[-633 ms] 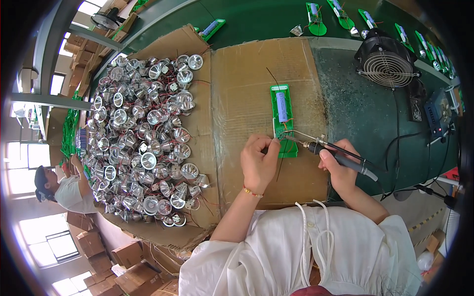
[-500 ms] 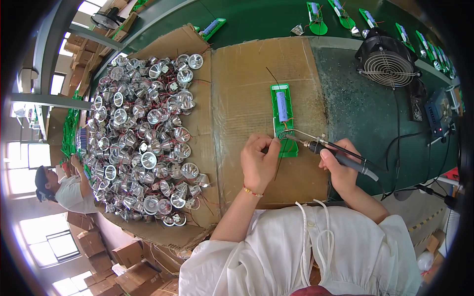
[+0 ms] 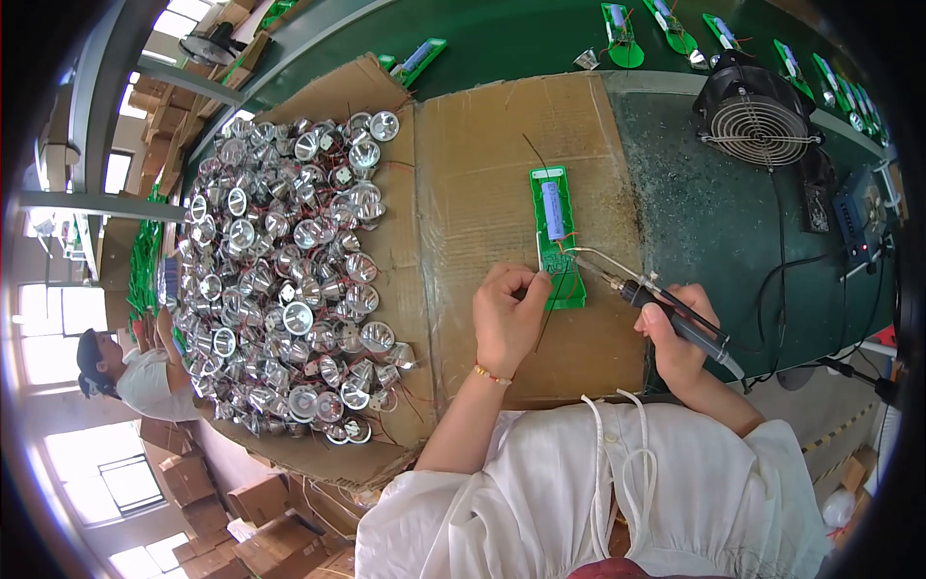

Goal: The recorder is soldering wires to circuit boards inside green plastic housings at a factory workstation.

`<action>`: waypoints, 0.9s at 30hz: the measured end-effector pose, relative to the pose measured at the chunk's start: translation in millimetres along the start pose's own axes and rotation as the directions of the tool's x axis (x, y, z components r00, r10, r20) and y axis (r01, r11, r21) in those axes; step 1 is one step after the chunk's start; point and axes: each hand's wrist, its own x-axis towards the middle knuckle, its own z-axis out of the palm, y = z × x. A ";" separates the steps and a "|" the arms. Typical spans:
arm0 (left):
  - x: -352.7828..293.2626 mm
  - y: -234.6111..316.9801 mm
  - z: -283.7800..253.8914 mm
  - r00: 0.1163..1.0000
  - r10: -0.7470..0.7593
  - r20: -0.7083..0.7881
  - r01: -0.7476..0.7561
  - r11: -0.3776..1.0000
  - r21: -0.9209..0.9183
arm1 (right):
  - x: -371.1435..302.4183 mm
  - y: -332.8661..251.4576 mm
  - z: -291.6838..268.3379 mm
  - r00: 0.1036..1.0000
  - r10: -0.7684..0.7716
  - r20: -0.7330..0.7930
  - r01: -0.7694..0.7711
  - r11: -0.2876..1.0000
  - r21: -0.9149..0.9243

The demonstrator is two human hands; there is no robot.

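Note:
A green plastic housing (image 3: pixel 537 207) lies on the cardboard in front of me, with a lilac cylindrical battery (image 3: pixel 553 211) in its upper part. Below the battery sits a small green circuit board (image 3: pixel 557 262) with thin red and dark wires. My left hand (image 3: pixel 511 309) is closed in a pinch at the board's lower left edge; whatever is between the fingertips is hidden. My right hand (image 3: pixel 680 338) grips a soldering iron (image 3: pixel 666 314) with a thin curved metal tube along it. The iron's tip points left at the board, slightly apart from it.
Many silver reflector cups (image 3: pixel 297 318) with red wires are heaped on cardboard at left. A black fan (image 3: pixel 757 125) and a blue soldering station (image 3: pixel 858 227) stand at right. More green housings (image 3: pixel 619 39) line the far bench. A co-worker (image 3: pixel 145 372) works beyond the heap.
The soldering iron and my right hand have drawn back a little to the right and down, away from the board. My left hand holds nearly the same place.

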 end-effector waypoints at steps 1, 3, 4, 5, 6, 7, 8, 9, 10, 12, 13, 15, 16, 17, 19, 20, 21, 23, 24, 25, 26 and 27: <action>0.8 0.0 -0.7 1.000 0.009 0.008 -0.009 1.000 0.003 | 2.0 -1.9 -2.9 0.999 -0.027 0.043 0.028 0.999 -0.022; -0.9 -2.1 -1.7 0.998 -0.065 -0.003 0.065 0.998 0.004 | 2.0 3.9 -8.1 1.000 -0.009 0.028 0.009 1.000 0.010; 0.1 -3.8 -2.1 0.998 -0.058 0.001 0.058 0.998 0.007 | 2.3 5.8 -10.3 1.000 0.012 0.026 -0.013 0.999 0.041; 2.1 -5.6 -3.2 1.000 -0.019 -0.003 0.019 0.999 0.033 | 3.9 5.8 -11.4 1.000 0.007 0.020 -0.008 0.999 0.044; 2.4 -3.5 -3.4 1.000 0.017 -0.007 -0.016 0.998 0.057 | 4.3 6.1 -13.6 1.000 0.000 -0.001 0.000 0.999 0.042; 1.8 2.5 -3.3 1.000 0.022 -0.006 -0.021 0.998 0.060 | 5.0 6.4 -16.2 1.000 -0.009 -0.021 0.010 0.999 0.040; 1.0 12.9 -3.3 0.995 -0.095 -0.005 0.095 0.995 -0.027 | 4.3 9.9 -20.4 0.999 -0.012 -0.040 0.014 0.999 0.044; 4.7 20.1 -4.9 0.980 -0.200 0.008 0.200 0.973 -0.112 | 4.7 12.4 -22.9 0.998 -0.024 -0.051 0.027 0.998 0.048; 7.3 17.4 -6.8 0.991 -0.129 -0.025 0.125 0.986 -0.106 | 4.3 13.9 -26.0 0.997 -0.003 -0.077 0.005 0.999 0.035; 9.1 24.5 -16.7 0.997 -0.035 0.074 0.018 0.974 0.224 | 4.2 14.8 -30.6 0.989 0.039 -0.140 -0.038 0.999 0.010; 9.7 14.0 -16.7 0.982 0.039 0.186 -0.106 0.924 0.366 | 3.5 18.5 -34.1 0.987 0.062 -0.145 -0.060 0.998 0.019; 22.6 10.4 -7.4 0.963 0.048 0.266 -0.140 0.931 0.337 | 4.5 21.4 -38.3 0.987 0.047 -0.151 -0.057 0.996 -0.063; 39.5 15.7 -1.6 0.976 0.066 0.209 -0.139 0.924 0.357 | 2.5 24.4 -38.0 0.979 0.077 -0.187 -0.092 0.993 -0.075; 66.1 20.2 7.0 0.984 0.085 0.154 -0.138 0.917 0.374 | 5.2 27.5 -39.5 0.979 0.066 -0.195 -0.090 0.989 -0.117; 136.4 19.5 21.0 0.957 0.265 0.115 -0.287 0.818 0.499 | 7.4 32.6 -37.7 0.981 0.031 -0.192 -0.059 0.988 -0.140; 169.1 27.0 24.3 0.955 0.288 0.064 -0.282 0.825 0.490 | 7.1 37.5 -35.2 0.981 0.024 -0.194 -0.055 0.986 -0.158; 197.9 35.2 19.7 0.952 0.307 0.000 -0.269 0.835 0.481 | 6.2 38.2 -33.2 0.983 0.014 -0.184 -0.047 0.984 -0.175; 252.3 18.6 -13.6 0.907 0.415 0.069 -0.326 0.590 0.739 | 7.6 24.6 -25.0 0.977 0.102 -0.186 -0.111 0.993 -0.041; 233.8 65.3 -3.1 0.936 0.350 -0.042 -0.245 0.729 0.639 | 8.4 29.2 -32.9 0.956 0.161 -0.245 -0.160 0.987 0.025; 224.8 84.0 -15.8 0.916 0.397 -0.059 -0.241 0.662 0.710 | 7.5 31.2 -33.8 0.953 0.138 -0.271 -0.128 0.990 0.055; 223.1 84.7 -31.8 0.898 0.440 -0.021 -0.283 0.613 0.738 | 8.6 29.6 -33.6 0.954 0.122 -0.275 -0.110 0.992 0.056; 215.3 85.0 -56.7 0.879 0.477 0.007 -0.308 0.556 0.772 | 8.7 24.6 -31.0 0.955 0.128 -0.269 -0.120 0.992 0.046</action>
